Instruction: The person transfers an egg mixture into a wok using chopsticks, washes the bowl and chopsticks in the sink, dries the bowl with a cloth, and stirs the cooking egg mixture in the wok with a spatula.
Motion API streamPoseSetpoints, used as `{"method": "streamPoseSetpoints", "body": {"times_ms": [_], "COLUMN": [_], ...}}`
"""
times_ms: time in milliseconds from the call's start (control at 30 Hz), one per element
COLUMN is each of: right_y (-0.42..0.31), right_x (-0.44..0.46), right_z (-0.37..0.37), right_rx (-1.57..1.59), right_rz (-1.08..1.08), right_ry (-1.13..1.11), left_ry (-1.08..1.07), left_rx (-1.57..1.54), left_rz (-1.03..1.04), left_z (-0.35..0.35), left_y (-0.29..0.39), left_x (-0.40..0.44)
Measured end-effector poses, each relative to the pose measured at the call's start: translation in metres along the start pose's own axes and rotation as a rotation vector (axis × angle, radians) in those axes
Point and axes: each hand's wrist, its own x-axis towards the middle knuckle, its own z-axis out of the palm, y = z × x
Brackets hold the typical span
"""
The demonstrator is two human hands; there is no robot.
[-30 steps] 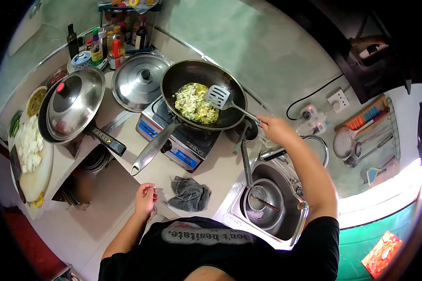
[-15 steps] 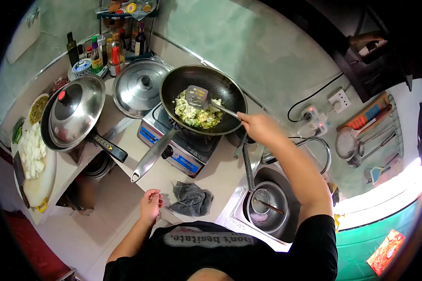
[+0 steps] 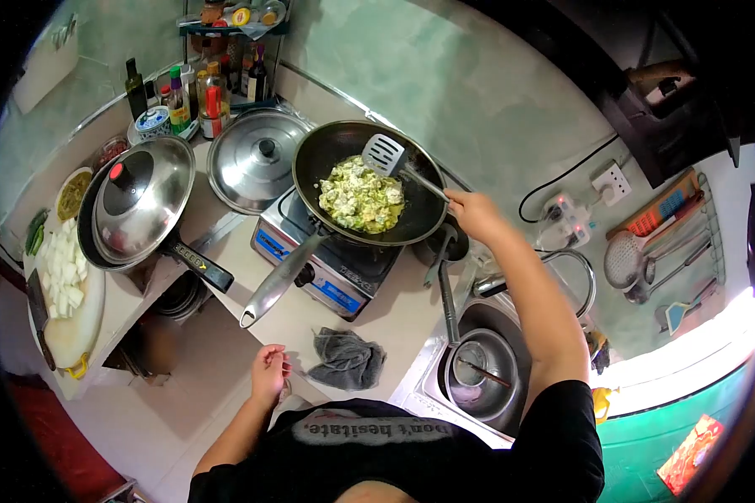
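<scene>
My right hand (image 3: 475, 213) is closed round the handle of a slotted spatula (image 3: 384, 156). The spatula's blade hangs over the far side of a dark wok (image 3: 310, 159), just above the food. Chopped green food mixed with pale curds (image 3: 359, 199) lies in a mound in the wok. The wok sits on a portable gas stove (image 3: 344, 281), its long metal handle (image 3: 281, 281) pointing toward me. Low by the counter's front edge, my left hand (image 3: 270, 369) holds nothing, its fingers loosely curled and slightly apart. A dark grey cloth (image 3: 347, 359) lies to its right.
A lidded pan (image 3: 143, 201) stands at left, beside a cutting board (image 3: 80, 344) with cut white vegetable and a knife (image 3: 40, 323). A large metal lid (image 3: 252, 172) rests behind the stove. Sauce bottles (image 3: 178, 101) fill the corner. Pots (image 3: 482, 373) sit in the sink at right.
The spatula has lifted off the food and shifted right, its slotted blade now turned to view. My right hand has moved slightly right; my left hand has hardly moved.
</scene>
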Motion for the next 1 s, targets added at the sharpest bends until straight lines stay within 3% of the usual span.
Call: {"method": "streamPoseSetpoints", "body": {"times_ms": [133, 433, 500, 533, 600, 767, 1000], "right_y": [-0.021, -0.019, -0.032, -0.040, -0.048, -0.045, -0.043], "right_x": [-0.017, -0.007, -0.006, -0.006, -0.001, 0.019, 0.011], "right_z": [-0.005, -0.002, -0.005, -0.007, -0.004, 0.008, -0.021], "right_rx": [-0.258, -0.066, -0.033, -0.005, 0.030, -0.013, -0.013], "right_rz": [-0.072, -0.033, 0.004, 0.058, 0.112, 0.240, 0.163], "right_ry": [-0.085, -0.028, -0.032, -0.134, -0.236, -0.451, -0.360], "left_ry": [-0.021, 0.002, -0.128, -0.129, -0.017, 0.003, -0.010], "left_rx": [0.020, 0.036, 0.232, 0.237, 0.028, 0.037, 0.049], "left_rz": [-0.009, 0.035, 0.331, 0.330, 0.008, -0.016, -0.008], "left_z": [0.001, -0.004, -0.008, -0.006, 0.001, 0.004, 0.006], "left_y": [-0.007, -0.002, 0.000, -0.002, -0.005, -0.003, 0.002], "left_x": [0.002, 0.000, -0.002, -0.002, -0.001, -0.003, -0.004]}}
